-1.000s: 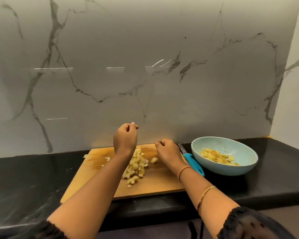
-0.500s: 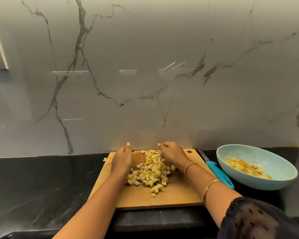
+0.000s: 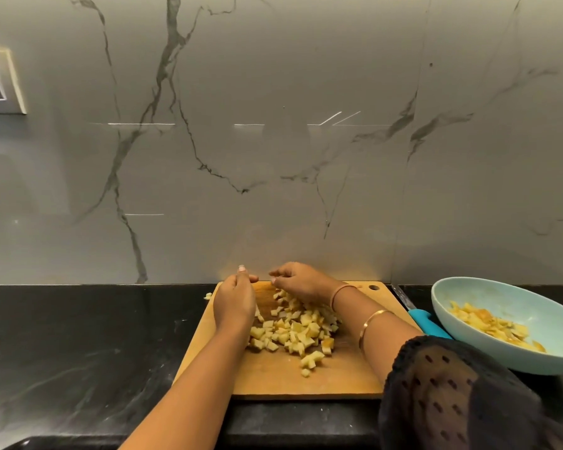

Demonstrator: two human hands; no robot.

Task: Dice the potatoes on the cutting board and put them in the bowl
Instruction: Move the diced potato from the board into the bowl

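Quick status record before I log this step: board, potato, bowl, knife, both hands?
cutting board: wooden, on black counter
potato: diced, piled mid-board
stray piece: on counter by the board's left edge
bowl: right of board, holds some pieces
knife: between board and bowl, untouched
left hand: cupped at pile's left
right hand: cupped at pile's far right

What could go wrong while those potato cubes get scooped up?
The pile may scatter: the left hand and right hand flank it on the board, and one piece lies off it on the counter. The knife lies between board and bowl, so a hand crossing to the bowl might catch it.
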